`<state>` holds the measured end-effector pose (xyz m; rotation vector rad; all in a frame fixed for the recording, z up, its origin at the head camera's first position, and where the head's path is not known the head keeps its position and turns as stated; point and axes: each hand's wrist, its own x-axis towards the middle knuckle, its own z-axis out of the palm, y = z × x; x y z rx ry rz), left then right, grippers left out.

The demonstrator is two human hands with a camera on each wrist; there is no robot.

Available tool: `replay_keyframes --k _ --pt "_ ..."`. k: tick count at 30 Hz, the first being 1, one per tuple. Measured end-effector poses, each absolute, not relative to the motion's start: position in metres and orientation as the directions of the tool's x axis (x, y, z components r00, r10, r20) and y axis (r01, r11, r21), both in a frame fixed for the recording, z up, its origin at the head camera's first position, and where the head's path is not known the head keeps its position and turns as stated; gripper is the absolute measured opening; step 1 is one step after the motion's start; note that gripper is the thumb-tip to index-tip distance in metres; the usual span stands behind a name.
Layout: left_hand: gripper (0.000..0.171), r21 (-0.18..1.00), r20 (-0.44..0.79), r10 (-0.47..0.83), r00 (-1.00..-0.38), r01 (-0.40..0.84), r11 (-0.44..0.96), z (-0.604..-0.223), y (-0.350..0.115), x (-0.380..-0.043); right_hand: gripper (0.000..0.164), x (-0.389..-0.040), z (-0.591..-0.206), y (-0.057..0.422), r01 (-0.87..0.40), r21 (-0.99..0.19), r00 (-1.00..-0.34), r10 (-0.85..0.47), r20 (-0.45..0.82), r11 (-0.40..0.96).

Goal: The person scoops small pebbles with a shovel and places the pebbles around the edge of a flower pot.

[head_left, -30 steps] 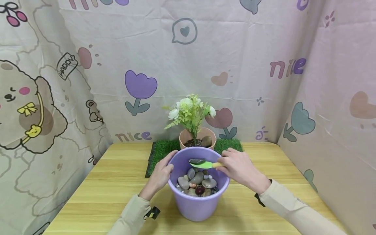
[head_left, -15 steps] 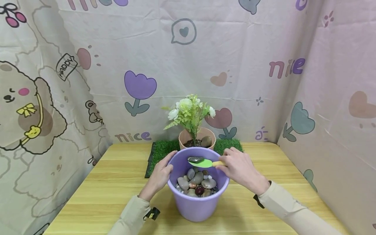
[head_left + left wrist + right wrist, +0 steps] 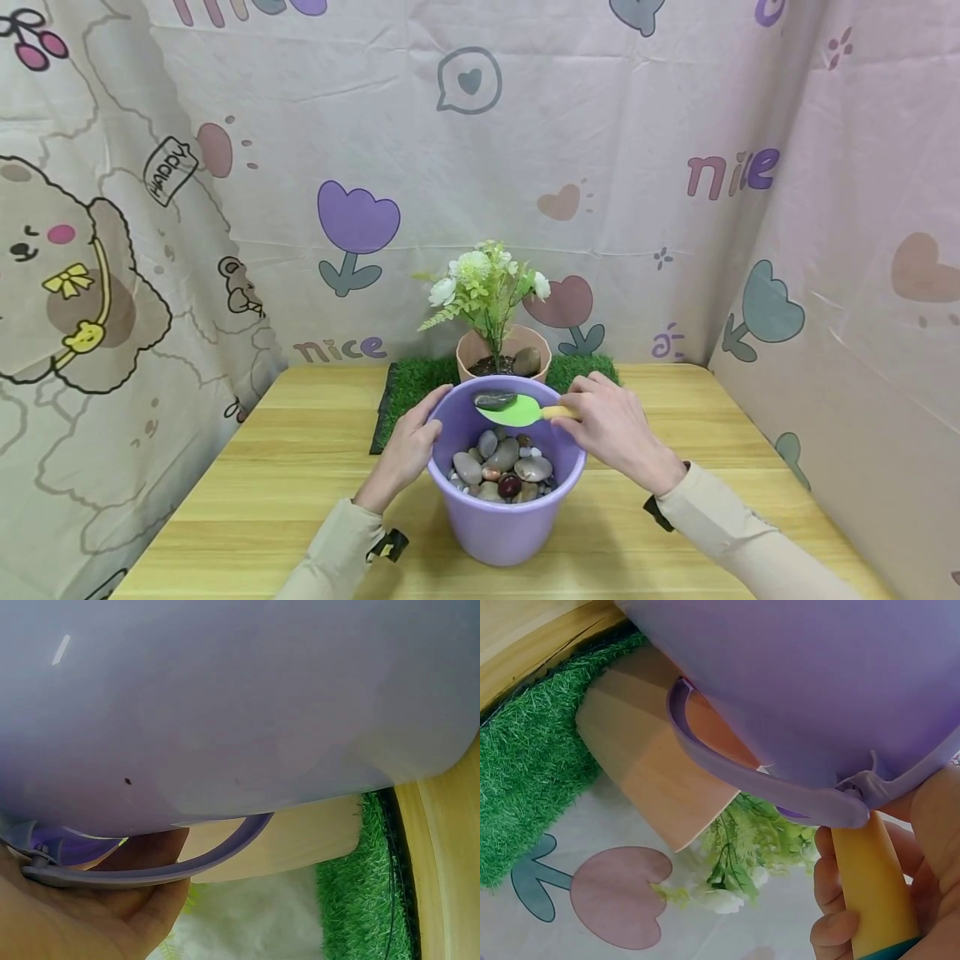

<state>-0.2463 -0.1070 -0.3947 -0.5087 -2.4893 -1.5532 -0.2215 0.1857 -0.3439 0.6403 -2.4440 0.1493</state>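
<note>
A purple bucket point(image 3: 504, 525) holds several grey, brown and white stones point(image 3: 501, 467). My left hand point(image 3: 405, 450) grips its rim on the left; in the left wrist view the fingers lie by the bucket's bail handle point(image 3: 217, 859). My right hand point(image 3: 611, 425) holds a small trowel by its yellow handle point(image 3: 877, 892), at the right rim. The trowel's green blade point(image 3: 517, 412) reaches over the bucket's opening, above the stones. A dark, smooth stone point(image 3: 493, 401) lies along the far left edge of the blade.
Right behind the bucket stands a pink flowerpot point(image 3: 468, 346) with white flowers point(image 3: 472, 271), dark soil and a brown stone point(image 3: 527, 361). It sits on a green grass mat point(image 3: 420, 379). The wooden table point(image 3: 262, 467) meets a printed cloth point(image 3: 360, 108) at the back and sides.
The trowel blade has shifted a little to the left and tipped, its green face showing more. The dark stone has moved left and slightly up. My left hand has stayed at the rim.
</note>
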Motion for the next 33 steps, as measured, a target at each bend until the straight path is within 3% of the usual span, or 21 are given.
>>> replay_keyframes --k 18,33 --pt "0.061 0.838 0.322 0.203 -0.925 0.378 0.394 -0.394 -0.109 -0.248 0.023 -0.225 -0.348 0.188 -0.522 0.039 -0.645 -0.424 0.636 0.852" --pt "0.061 0.839 0.315 0.212 -0.925 0.376 0.393 -0.395 -0.108 -0.247 0.025 -0.231 -0.347 0.196 -0.566 0.081 -0.536 -0.441 0.72 0.82"
